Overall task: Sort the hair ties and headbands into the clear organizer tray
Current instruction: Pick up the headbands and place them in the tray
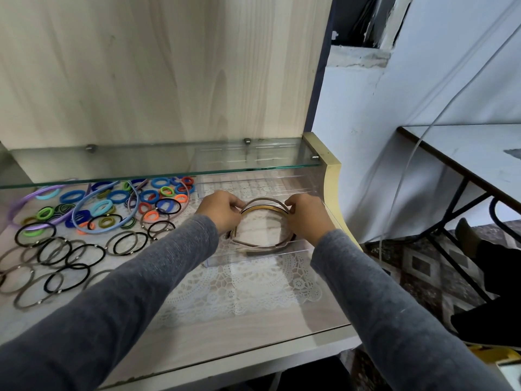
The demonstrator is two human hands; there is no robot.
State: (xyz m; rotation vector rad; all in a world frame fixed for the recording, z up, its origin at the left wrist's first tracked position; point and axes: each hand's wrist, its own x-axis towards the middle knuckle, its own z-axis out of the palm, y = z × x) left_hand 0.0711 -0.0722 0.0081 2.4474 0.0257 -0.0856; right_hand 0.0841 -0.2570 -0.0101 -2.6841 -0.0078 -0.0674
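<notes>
Clasping stacked headbands [263, 206] in curled grip of left hand [222, 211] and right hand [306, 218], within clear tray [253, 256] part-hidden behind glass shelf [141, 165].

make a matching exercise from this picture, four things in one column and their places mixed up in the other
1 tan and gold rigid headbands
2 lilac rigid headband
3 thin black elastic hair ties
4 white lace mat

a front left of the tabletop
b under the clear organizer tray
c far left, curving round green ties
d in the tray, held by left hand and right hand

Pairs: 1-d, 2-c, 3-a, 4-b
</notes>
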